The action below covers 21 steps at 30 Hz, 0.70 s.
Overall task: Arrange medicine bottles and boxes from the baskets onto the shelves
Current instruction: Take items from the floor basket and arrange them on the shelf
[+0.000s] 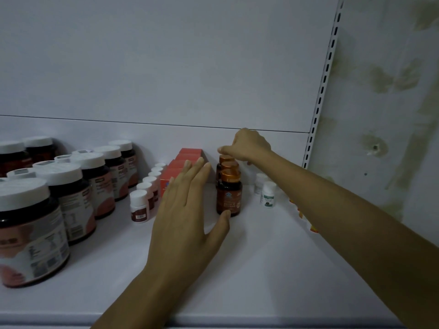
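There, right hand (247,148) pinches rear bottle (226,159)

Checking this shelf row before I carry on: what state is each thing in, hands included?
Left hand: open, flat, thumb touching the front amber bottle.
Right hand: pinching the rear amber bottle at its cap.
Red boxes: closed, lined up.
Large jars: upright, lidded.
Small white bottles: upright, capped.
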### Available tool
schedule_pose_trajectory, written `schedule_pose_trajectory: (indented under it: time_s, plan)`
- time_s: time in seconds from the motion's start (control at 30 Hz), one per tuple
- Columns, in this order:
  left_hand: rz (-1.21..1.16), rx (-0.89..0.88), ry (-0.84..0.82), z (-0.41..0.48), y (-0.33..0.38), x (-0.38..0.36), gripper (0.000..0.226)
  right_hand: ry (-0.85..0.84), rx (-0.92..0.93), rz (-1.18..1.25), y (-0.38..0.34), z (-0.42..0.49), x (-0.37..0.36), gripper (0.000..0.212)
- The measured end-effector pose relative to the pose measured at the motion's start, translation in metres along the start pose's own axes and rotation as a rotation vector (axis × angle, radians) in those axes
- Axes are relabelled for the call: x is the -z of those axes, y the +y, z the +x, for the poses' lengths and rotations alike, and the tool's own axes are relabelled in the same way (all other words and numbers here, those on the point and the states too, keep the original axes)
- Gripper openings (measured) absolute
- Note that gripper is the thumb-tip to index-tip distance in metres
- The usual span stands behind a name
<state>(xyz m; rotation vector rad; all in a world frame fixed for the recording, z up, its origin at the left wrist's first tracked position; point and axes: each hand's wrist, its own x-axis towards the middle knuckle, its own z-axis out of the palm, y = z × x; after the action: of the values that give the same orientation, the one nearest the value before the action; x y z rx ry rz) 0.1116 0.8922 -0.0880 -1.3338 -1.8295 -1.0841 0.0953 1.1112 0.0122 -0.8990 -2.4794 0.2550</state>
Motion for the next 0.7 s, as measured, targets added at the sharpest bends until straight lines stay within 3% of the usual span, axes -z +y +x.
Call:
schedule_pose_trajectory:
  time_s: [0.13,0.23,0.5,0.6,0.7]
  plan:
    - [-0.034,-0.012,0.011,0.002,-0.001,0.003,0.069,-0.085,-0.032,-0.043,-0.008,0.008,-0.013,0.049]
    - [-0.057,-0.031,0.024,0.005,-0.002,0.005,0.067,-0.076,-0.056,-0.041,-0.01,0.012,-0.016,0.03]
    - [-0.118,-0.062,0.07,0.007,0.001,0.008,0.062,0.295,0.085,0.101,-0.016,-0.023,0.044,0.023]
    - [-0.181,-0.06,0.085,0.007,0.004,0.01,0.061,0.339,0.144,0.403,-0.011,-0.065,0.07,0.021]
    - [-0.274,-0.065,0.1,0.007,0.009,0.012,0.059,0.23,0.213,0.853,-0.006,-0.11,0.082,0.017]
